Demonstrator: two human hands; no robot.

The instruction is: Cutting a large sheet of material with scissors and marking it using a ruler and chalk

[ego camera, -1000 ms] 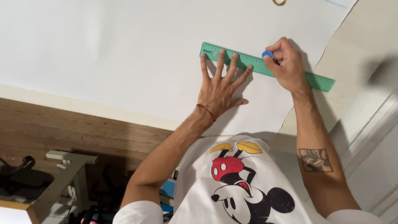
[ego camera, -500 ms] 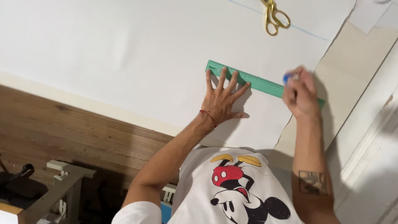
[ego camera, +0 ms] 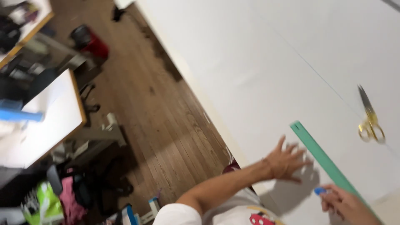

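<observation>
A long green ruler [ego camera: 324,160] lies slanted on a large white sheet of paper [ego camera: 266,62]. My left hand [ego camera: 287,160] rests flat on the paper with fingers spread, its fingertips just beside the ruler. At the bottom right, my right hand [ego camera: 346,205] grips a small blue-tipped marker [ego camera: 320,191] close to the ruler's near edge. A thin drawn line runs across the paper beyond the ruler. The picture is blurred by head motion.
Gold-handled scissors [ego camera: 368,118] lie on the paper at the right. Left of the table's edge is wooden floor [ego camera: 154,112]. Another white-topped table [ego camera: 50,116] stands at the left, with bags and clutter [ego camera: 62,196] beneath it.
The view has swung sharply left and tilted, so floor and a second table now show. My right hand has come off the ruler's end toward me. My left hand stays spread on the paper.
</observation>
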